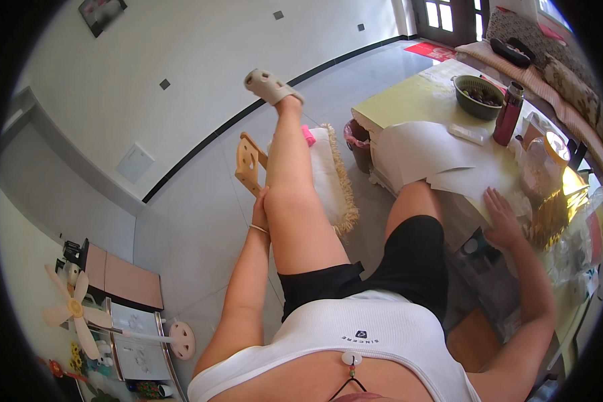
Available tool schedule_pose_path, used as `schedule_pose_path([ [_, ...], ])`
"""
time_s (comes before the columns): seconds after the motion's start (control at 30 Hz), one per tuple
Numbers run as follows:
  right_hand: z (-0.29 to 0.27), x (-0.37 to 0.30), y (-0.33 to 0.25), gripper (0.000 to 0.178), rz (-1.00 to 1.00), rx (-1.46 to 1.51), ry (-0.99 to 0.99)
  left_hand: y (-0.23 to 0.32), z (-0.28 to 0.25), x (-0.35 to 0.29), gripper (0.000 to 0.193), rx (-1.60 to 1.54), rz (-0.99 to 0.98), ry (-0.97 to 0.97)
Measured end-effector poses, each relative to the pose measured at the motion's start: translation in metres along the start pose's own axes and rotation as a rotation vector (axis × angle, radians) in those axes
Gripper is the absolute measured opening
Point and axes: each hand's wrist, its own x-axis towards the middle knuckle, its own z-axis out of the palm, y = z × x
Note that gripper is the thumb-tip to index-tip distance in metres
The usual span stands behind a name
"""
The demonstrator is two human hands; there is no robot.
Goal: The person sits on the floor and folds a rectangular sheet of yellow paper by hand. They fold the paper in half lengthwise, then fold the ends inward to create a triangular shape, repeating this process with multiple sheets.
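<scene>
My left leg point(293, 194) is raised and stretched forward, with a beige clog point(273, 87) on its foot. Against the outer side of that leg, near the knee, my left hand point(261, 206) is closed on it; its fingers are partly hidden. My right hand point(501, 218) lies flat at the near edge of the table point(409, 100), fingers outstretched and holding nothing. It touches or nearly touches the white sheets of paper point(425, 157) there. A clear plastic jar point(546, 157) stands just beyond it.
A green basket point(477, 100) of dark fruit and a maroon thermos point(509, 114) stand on the table. A lined bin point(359, 144) is beside it. Ahead are a wooden chair point(250, 161) and a fringed white cushion point(328, 174). A fan point(77, 308) stands lower left.
</scene>
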Motion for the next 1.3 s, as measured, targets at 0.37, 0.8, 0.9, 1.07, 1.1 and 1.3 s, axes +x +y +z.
schedule_pose_path([
  [0.37,-0.012,0.009,-0.016,0.096,-0.041,-0.054,-0.044,-0.125,-0.102,0.021,0.082,0.254,-0.262,0.462],
  [0.8,-0.032,0.033,-0.027,0.101,-0.044,0.029,0.033,-0.128,0.041,0.113,0.062,1.469,0.331,0.106],
  [0.9,-0.037,0.032,-0.035,0.091,-0.027,0.002,0.130,-0.179,0.098,0.158,0.055,1.459,-0.172,-0.224],
  [1.07,0.001,0.036,-0.007,0.081,0.022,0.111,0.174,-0.330,0.116,0.165,0.060,1.730,-0.634,-0.775],
  [1.1,0.003,0.037,-0.006,0.080,0.028,0.103,0.142,-0.356,0.114,0.157,0.062,1.773,-0.718,-0.860],
  [1.3,-0.001,0.049,-0.008,0.068,0.009,0.028,0.028,-0.467,0.083,0.118,0.064,2.002,-0.716,-1.047],
])
